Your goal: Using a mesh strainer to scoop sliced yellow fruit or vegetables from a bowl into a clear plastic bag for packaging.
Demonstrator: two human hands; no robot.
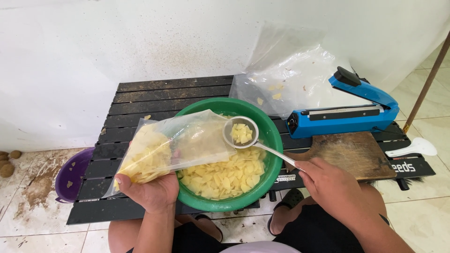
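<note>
While tilted, ladle [242,133] beside bag [173,145]

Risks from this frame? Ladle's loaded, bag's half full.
1. The ladle sits beside the bag mouth, which looks limp; slices could miss it, though they'd likely fall into the bowl.
2. The left hand holds the bag tilted sideways; slices may slide out.
3. The bowl overhangs the table edge; it might tip.

Bright even daylight, soft shadows, sharp focus, slight wide-angle edge distortion.

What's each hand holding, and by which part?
Left hand: clear bag of chips, gripped from underneath at its filled end. Right hand: metal ladle, by the handle's end.
</note>
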